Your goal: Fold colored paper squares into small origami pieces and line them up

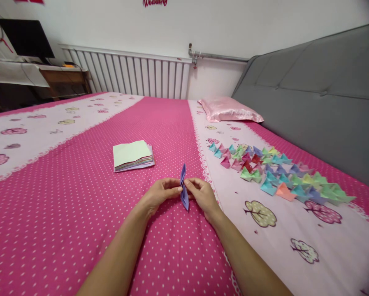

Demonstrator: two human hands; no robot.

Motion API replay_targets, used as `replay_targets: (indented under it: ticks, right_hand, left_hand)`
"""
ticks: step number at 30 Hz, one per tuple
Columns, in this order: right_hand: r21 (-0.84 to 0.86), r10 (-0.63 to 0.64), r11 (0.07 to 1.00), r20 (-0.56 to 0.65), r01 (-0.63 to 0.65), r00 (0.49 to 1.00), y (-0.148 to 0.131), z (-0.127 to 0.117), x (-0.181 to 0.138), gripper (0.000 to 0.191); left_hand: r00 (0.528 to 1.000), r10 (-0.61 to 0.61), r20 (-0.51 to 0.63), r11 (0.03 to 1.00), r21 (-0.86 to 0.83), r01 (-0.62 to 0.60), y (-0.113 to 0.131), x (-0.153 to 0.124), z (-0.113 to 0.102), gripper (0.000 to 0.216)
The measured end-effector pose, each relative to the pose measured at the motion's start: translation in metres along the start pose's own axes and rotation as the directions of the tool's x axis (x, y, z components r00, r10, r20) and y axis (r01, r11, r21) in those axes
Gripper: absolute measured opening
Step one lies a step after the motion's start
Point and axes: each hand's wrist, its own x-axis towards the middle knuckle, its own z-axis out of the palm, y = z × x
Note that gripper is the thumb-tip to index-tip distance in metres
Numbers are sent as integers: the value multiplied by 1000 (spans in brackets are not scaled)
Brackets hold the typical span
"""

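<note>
A folded purple paper boat (184,198) is pinched between my two hands, its narrow pointed ends facing away from me and toward me. My left hand (163,192) grips its left side with thumb and fingers. On the other side, my right hand (202,195) holds it with thumb and fingertips. Ahead and to the left lies a stack of coloured paper sheets (131,153), pale green on top. Many folded paper boats (285,191) in several colours stand in rows to the right.
Everything lies on a bed with a pink dotted cover (79,213). A pink satin pillow (230,110) rests near the grey headboard (310,78). A white radiator (131,72) lines the far wall, and a monitor (26,39) stands on a desk at left.
</note>
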Motion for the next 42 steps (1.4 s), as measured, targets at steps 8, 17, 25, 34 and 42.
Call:
replay_targets:
  ticks: [8, 17, 25, 34, 42]
  right_hand:
    - [26, 34, 999, 9, -35, 999, -2, -1, 0, 31]
    - [15, 33, 999, 142, -36, 989, -5, -6, -3, 43]
    - [-47, -16, 999, 179, 25, 984, -2, -10, -2, 44]
    - [-2, 1, 1000, 167, -1, 986, -2, -9, -1, 37]
    - [-38, -5, 999, 174, 12, 985, -2, -9, -1, 42]
  left_hand:
    - [1000, 8, 4, 1000, 23, -8, 1, 0, 0, 35]
    - [999, -25, -31, 1000, 11, 25, 1, 0, 1, 38]
    - [998, -32, -48, 999, -4, 32, 0, 1, 1, 40]
    - [999, -21, -29, 1000, -3, 21, -3, 3, -1, 39]
    - [999, -16, -41, 1000, 13, 17, -4, 3, -2, 38]
